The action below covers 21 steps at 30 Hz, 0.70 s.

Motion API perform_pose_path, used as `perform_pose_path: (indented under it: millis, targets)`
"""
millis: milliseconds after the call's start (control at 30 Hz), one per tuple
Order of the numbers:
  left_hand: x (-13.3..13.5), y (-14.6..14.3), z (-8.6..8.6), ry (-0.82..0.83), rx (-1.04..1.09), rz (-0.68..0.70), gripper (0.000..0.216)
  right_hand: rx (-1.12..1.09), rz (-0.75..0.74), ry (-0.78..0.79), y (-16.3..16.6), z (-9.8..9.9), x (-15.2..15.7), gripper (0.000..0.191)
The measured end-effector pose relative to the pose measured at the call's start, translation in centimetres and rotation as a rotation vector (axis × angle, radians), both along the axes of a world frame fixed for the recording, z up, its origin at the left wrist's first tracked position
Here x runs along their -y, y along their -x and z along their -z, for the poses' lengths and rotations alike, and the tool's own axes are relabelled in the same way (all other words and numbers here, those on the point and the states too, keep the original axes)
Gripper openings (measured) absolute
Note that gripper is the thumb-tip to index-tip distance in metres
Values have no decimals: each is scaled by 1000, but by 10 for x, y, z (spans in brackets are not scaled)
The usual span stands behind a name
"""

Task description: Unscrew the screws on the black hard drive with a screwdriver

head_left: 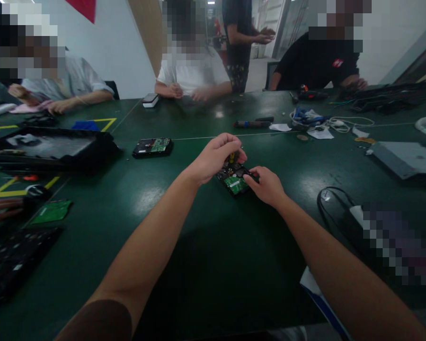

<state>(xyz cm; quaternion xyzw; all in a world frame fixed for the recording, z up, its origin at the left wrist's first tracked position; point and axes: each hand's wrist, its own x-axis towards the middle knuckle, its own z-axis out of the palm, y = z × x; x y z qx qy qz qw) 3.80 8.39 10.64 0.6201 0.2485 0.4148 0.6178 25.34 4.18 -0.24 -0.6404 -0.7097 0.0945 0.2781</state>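
Note:
A small black-cased electronic device with an exposed green circuit board (235, 184) rests on the dark green table in front of me. My right hand (266, 185) grips its right edge, thumb on top and fingers along the side. Above the far part of the device, my left hand (224, 154) is closed, fingers curled down. A bit of something yellow and dark (232, 157) shows under those fingers; its kind is mostly hidden by the hand. Farther left lies a similar black device with a green board (159, 145), apart from both hands.
At left are a black tray (53, 147), a loose green circuit board (52, 211) and another person's hand (3, 208). Dark-handled tools (252, 124), white cable (341, 124) and a grey metal box (406, 158) lie rightward. Several people sit or stand across the table.

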Motion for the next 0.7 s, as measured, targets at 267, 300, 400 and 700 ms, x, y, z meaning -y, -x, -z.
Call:
perform_pose_path:
  millis: [267,300,400,700]
  targets:
    - [-8,1,2,-366,-167,-364,14,-9,9,37,0,0,0,33]
    - [-8,2,2,-394,-178,-366,15,-7,7,36,0,-1,0,33]
    - [-6,2,0,-395,-204,-339,13,-8,10,34,0,-1,0,33]
    - [-3,-2,-1,-76,-33,-264,7,-9,13,48,-1,0,0,33]
